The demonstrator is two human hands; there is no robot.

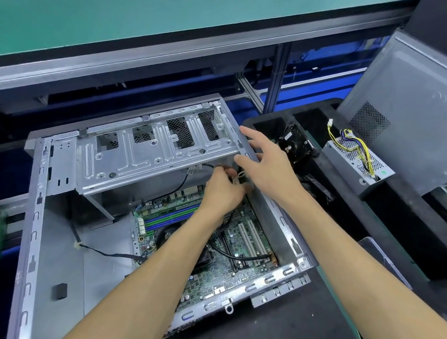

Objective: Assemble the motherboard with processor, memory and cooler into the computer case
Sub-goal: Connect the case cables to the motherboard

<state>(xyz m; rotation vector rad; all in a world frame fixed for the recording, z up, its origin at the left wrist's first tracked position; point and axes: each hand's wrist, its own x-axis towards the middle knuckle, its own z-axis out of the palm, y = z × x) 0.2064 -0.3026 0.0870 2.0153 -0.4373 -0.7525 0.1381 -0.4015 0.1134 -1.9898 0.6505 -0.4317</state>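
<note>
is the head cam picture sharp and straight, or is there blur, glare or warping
Head view: wide-angle warp bows the bench rail and splays the computer case; both hands, left hand and right hand, look slightly soft; lighting even, mild sheen on the drive cage.

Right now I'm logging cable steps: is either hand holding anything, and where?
The left hand pinches a small whitish connector on a cable end inside the case. The right hand is spread open, holding nothing.

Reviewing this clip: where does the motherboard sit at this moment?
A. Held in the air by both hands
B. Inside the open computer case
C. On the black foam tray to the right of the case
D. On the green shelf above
B: the motherboard lies flat on the floor of the open computer case, with both forearms reaching over it.
</note>
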